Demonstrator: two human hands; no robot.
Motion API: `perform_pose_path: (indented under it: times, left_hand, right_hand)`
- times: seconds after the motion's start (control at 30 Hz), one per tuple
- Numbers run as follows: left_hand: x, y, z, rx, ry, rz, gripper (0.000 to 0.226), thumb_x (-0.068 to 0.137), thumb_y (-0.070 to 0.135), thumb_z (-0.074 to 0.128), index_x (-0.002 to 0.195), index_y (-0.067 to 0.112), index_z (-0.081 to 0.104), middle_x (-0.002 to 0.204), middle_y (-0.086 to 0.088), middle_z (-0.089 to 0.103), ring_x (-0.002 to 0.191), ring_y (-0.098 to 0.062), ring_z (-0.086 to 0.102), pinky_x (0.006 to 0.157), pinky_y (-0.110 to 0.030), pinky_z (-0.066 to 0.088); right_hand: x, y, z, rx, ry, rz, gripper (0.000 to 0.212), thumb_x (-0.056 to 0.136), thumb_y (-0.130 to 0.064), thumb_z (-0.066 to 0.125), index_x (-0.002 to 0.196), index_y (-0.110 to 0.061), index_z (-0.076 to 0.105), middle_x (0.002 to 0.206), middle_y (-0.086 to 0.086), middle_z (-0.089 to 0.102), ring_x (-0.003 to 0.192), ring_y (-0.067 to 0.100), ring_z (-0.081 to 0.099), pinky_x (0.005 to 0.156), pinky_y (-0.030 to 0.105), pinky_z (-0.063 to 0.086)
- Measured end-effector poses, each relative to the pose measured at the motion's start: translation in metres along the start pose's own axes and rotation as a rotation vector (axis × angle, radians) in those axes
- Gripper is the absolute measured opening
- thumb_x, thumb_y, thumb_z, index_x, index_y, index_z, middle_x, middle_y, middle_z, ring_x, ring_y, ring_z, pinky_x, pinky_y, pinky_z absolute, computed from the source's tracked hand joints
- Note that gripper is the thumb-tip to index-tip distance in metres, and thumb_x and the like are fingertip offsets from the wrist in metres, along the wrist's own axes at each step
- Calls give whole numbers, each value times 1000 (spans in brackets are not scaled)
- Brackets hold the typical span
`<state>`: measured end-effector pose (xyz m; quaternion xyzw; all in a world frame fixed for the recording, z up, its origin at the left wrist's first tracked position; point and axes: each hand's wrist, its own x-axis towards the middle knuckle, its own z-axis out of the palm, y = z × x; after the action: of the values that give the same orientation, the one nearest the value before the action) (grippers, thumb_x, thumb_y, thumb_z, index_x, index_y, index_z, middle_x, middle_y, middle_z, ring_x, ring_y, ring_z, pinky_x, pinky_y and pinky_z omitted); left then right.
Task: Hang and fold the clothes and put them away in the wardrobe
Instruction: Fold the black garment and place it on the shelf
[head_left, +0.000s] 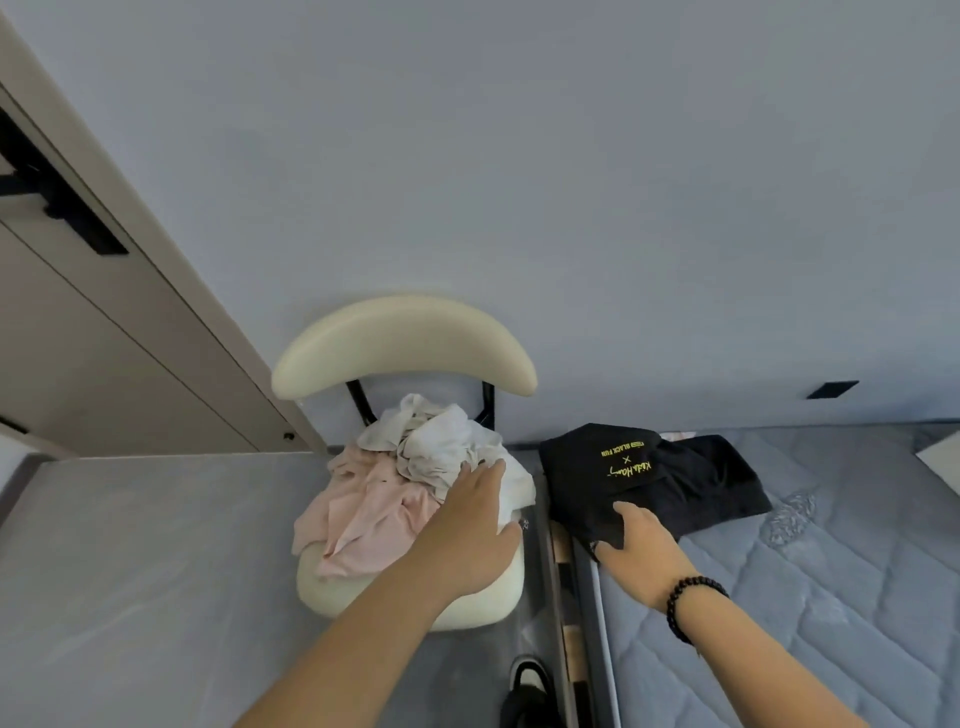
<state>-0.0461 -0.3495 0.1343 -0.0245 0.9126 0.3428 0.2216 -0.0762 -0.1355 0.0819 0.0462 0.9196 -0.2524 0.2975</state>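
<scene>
Your left hand (470, 512) lies flat and released on the white garment (447, 449) heaped with the pink one (363, 512) on the chair (405, 343). Your right hand (641, 551) pinches the black shirt (654, 480) at the mattress (810, 597) edge. Tug the white piece carelessly and I reckon the pink one slides off onto the floor.

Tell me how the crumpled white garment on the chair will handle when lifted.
The crumpled white garment looks thin, so probably floppy and light. It lies tangled over the pink garment, which may drag along. The left hand rests on it.
</scene>
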Motion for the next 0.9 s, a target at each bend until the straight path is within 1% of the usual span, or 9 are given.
perform_pose_path:
  times: [0.17,0.27,0.33,0.47,0.6,0.7,0.8,0.83,0.9]
  left_hand:
    - [55,16,34,-64,-56,-86,68,101,32,44,155,23,4,163,6,1,149,-11,-7,119,-34,8]
    - [86,19,61,-148,-73,-135,71,99,33,46,155,28,3,163,8,3,149,-10,-3,115,-28,8]
    - [104,18,78,-165,-81,-169,72,97,34,48,154,31,4,163,8,6,149,-12,4,113,-27,11]
    - [133,9,109,-192,-118,-251,74,97,35,49,154,33,3,163,6,9,149,-12,8,118,-34,15]
    - [145,-1,129,-215,-142,-320,72,97,34,49,154,33,5,162,9,12,146,-14,23,116,-31,22]
    - [150,-7,141,-218,-155,-354,71,97,32,48,154,33,6,161,11,14,145,-13,24,112,-26,22]
    - [153,-11,148,-207,-162,-360,70,97,31,48,154,32,8,160,12,17,146,-9,19,111,-22,18]
    - [155,-12,149,-206,-165,-365,69,97,31,48,154,32,10,160,12,18,146,-9,19,113,-24,18]
    - [158,-14,150,-206,-180,-387,66,97,32,48,153,32,14,159,13,20,145,-13,24,118,-30,22]
  right_hand:
    - [66,48,-2,60,-109,125,64,92,-29,57,146,-9,28,142,10,39,114,22,52,82,27,47]
    - [107,82,8,137,-179,211,37,91,-27,58,119,-8,44,107,7,57,86,17,56,60,21,42]
    - [131,102,19,219,-194,300,19,90,-24,58,89,-13,42,77,0,48,64,12,45,50,21,32]
    - [174,135,48,498,-251,511,38,88,-10,58,62,-15,31,63,1,28,55,15,29,54,26,25]
    - [202,157,78,769,-234,720,22,89,-12,62,71,-8,50,71,5,43,65,20,43,67,35,38]
    - [216,164,100,954,-209,801,19,89,-14,63,74,-9,52,70,7,45,65,21,46,64,34,41]
    - [225,162,116,1187,-196,852,25,84,-17,69,104,-9,57,96,7,55,91,24,54,83,39,50]
    - [229,161,117,1241,-169,860,36,81,-16,71,112,-9,56,104,7,55,94,23,55,84,39,51]
    - [235,158,115,1341,-91,868,43,77,-9,73,115,-9,54,98,9,56,77,21,56,62,32,52]
